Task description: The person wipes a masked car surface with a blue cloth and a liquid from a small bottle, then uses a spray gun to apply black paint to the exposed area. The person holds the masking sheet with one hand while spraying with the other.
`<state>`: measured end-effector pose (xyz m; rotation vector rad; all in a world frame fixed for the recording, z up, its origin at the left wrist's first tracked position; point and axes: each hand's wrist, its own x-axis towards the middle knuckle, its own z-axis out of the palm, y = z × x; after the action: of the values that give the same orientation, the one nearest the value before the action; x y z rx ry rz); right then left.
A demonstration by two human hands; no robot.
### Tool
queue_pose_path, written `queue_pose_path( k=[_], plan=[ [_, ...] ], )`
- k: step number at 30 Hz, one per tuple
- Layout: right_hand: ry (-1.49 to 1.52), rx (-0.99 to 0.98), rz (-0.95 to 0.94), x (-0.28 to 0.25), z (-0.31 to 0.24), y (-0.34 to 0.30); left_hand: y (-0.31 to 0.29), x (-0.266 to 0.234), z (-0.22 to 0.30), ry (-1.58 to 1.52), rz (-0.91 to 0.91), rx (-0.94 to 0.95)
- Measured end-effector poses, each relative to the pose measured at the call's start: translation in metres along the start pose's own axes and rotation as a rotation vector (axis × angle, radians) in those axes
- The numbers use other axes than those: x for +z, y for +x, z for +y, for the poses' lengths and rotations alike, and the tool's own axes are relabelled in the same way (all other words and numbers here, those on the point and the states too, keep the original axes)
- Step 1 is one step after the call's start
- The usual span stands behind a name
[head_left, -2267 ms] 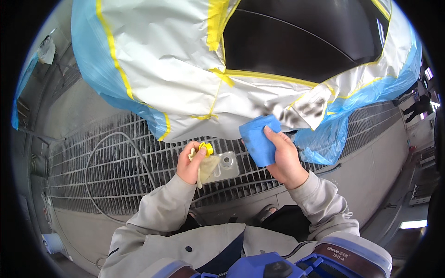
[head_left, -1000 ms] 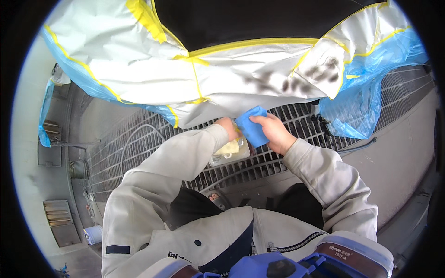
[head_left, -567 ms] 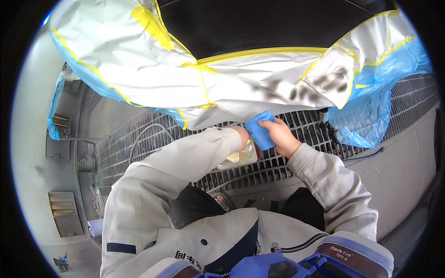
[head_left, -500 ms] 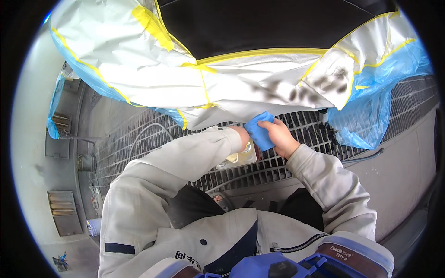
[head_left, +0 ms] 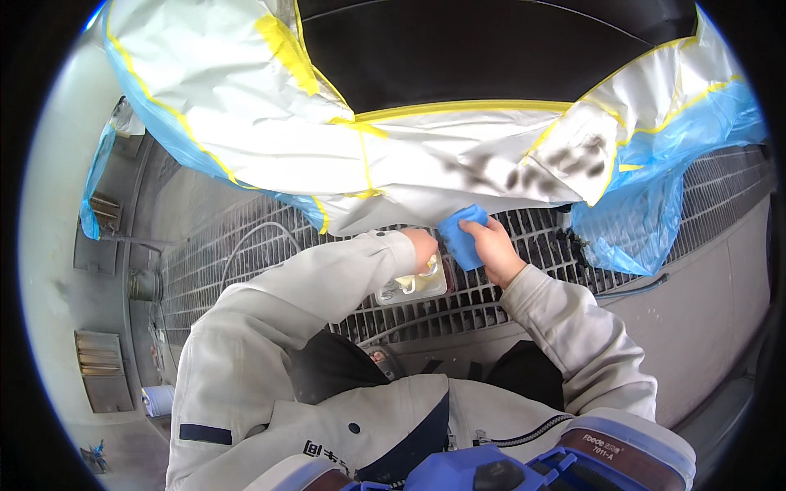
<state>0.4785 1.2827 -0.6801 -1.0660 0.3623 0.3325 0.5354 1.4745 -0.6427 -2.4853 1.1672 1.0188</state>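
Over at the left a hose [head_left: 266, 225] loops across the floor grate [head_left: 196, 282], well apart from both hands. Next comes the left hand [head_left: 421, 247], just below the lower edge of the white sheet [head_left: 311, 155]. I can't tell whether its grip has hold of anything: sleeve and hand hide the fingers. Just under it shows something pale yellow [head_left: 426, 282], limp by the look of it, against a clear case [head_left: 391, 295] that I'd expect to be stiff and slick, better taken by its edges than its flat face. Whether the case lies on the grate or hangs above it, I can't say.

Right beside the left hand, over the grate, is the blue cloth [head_left: 460, 239]. The right hand [head_left: 497, 250] has its grip closed on it, thumb across the upper face. It seems folded into a pad, so I'd judge it light, soft and hard to harm, though a layer might slip loose. The right side, under the thumb, looks the sound place to hold it: that pinches the layers and leaves the left edge free. Farther right hangs blue film [head_left: 634, 229], thin and easily snagged, I'd guess.
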Motion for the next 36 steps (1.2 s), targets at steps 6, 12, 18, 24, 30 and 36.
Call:
queue_pose_path(
  k=[6,12,18,24,30,36],
  plan=[
    [-0.015,0.015,0.018,0.002,0.002,0.0,0.009,0.003,0.005,-0.046,-0.043,-0.175],
    [-0.001,-0.032,0.033,0.006,0.003,0.004,0.018,0.008,0.017,-0.024,-0.028,-0.184],
    [0.002,-0.033,-0.017,0.003,0.006,0.015,0.041,0.025,-0.009,-0.003,-0.098,-0.149],
    [0.002,-0.019,-0.029,-0.003,0.012,0.025,0.043,0.059,-0.041,-0.387,-0.018,-0.388],
    [0.004,-0.012,-0.011,-0.002,0.019,0.029,0.026,0.051,-0.029,-0.378,-0.085,-0.529],
    [-0.016,-0.006,-0.032,-0.001,0.019,0.032,0.041,0.033,-0.01,-0.037,-0.161,-0.213]
  ],
)
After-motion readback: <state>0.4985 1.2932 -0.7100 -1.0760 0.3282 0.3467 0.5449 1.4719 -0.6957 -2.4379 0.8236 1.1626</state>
